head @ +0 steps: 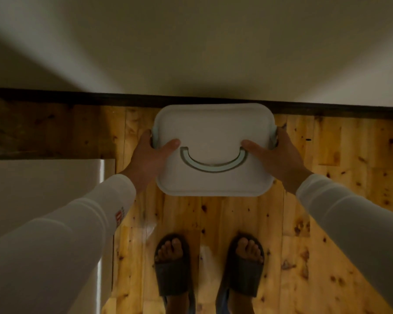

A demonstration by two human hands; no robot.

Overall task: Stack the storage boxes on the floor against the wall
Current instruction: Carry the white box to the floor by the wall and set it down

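Observation:
A white storage box (213, 132) with a pale curved handle (212, 163) folded flat on its lid is seen from straight above. My left hand (151, 158) grips its left side, thumb lying on the lid. My right hand (276, 155) grips its right side the same way. The box's far edge reaches the dark skirting board (77, 97) at the foot of the pale wall (191, 41). Whatever lies beneath the box is hidden, so I cannot tell whether it rests on something.
Knotty wooden floorboards (338, 177) run along the wall. My two feet in dark slides (171, 266) (246, 266) stand just behind the box. A pale flat surface (43, 189) with a bright edge fills the left side, beside my left sleeve.

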